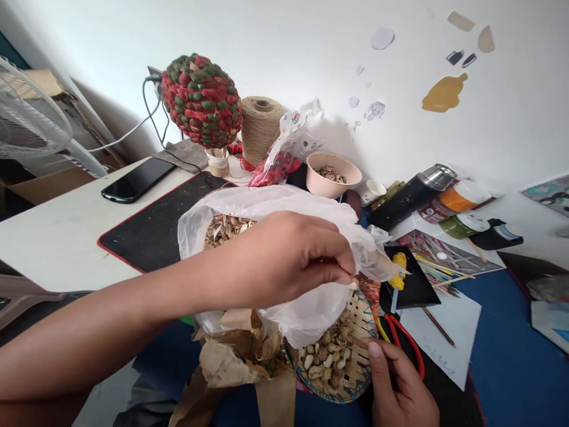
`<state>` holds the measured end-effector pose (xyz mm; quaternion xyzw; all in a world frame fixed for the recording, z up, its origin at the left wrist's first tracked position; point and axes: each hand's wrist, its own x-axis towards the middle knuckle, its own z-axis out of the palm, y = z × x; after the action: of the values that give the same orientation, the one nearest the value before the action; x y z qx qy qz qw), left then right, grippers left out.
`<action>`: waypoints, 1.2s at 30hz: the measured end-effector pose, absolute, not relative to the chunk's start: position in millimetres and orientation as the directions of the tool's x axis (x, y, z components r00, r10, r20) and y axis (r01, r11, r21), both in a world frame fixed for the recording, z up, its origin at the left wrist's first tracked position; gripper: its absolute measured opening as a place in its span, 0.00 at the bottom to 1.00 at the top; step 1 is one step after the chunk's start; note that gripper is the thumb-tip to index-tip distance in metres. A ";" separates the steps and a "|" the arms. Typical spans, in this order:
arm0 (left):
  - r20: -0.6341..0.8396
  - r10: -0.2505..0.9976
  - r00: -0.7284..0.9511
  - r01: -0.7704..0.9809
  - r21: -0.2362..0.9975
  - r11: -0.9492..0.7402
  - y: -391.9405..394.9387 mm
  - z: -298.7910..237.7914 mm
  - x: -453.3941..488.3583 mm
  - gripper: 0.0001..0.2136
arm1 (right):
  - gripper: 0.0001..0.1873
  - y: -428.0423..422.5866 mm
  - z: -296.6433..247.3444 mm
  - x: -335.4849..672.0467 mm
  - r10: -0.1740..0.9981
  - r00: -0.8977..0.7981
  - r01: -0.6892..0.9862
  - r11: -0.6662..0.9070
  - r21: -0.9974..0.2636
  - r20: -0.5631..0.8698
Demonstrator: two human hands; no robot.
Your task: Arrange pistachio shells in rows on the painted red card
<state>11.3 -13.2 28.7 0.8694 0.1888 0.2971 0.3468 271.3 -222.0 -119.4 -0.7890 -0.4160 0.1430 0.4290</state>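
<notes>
My left hand (288, 255) reaches across from the left, over a white plastic bag (249, 198). Its fingertips are pinched on a small pale piece (353, 285), too small to name surely. Broken peanut shells (226, 230) lie in the bag. Below the fingertips is a shallow woven bamboo basket (362, 320), which holds whole peanuts (326, 359). My right hand (402, 382) grips the basket's right rim between thumb and fingers; some fingers are hidden. Left of the basket, a crumpled brown paper bag (235, 356) stands against the plastic bag.
Behind stand a pink bowl (331, 178), a twine spool (261, 127) and a red-green ball (202, 101) on a cup. A phone (138, 179) lies left. To the right are a black flask (411, 196), a black tray (415, 284) with a yellow-handled tool (399, 270), and red-handled scissors (411, 344).
</notes>
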 end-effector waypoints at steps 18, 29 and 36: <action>0.399 0.616 0.679 0.303 0.613 -0.730 -31.7 6.8 -56.5 0.11 | 0.36 -220.4 -121.7 269.0 0.782 0.607 0.519 -0.253 -0.817 0.144; 0.455 0.368 0.811 0.120 0.485 -0.866 -39.1 5.3 6.0 0.12 | 0.31 -221.1 -124.0 273.5 0.793 0.591 0.505 -0.219 -0.835 0.150; 0.332 0.160 0.930 -0.134 0.708 -0.693 -65.2 23.7 8.4 0.17 | 0.32 -222.3 -130.4 282.1 0.799 0.578 0.509 -0.195 -0.838 0.166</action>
<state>8.4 -65.2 23.7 0.9008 0.0072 0.1876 0.3915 282.1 -222.3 -130.4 -0.7571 -0.4319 0.1557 0.4648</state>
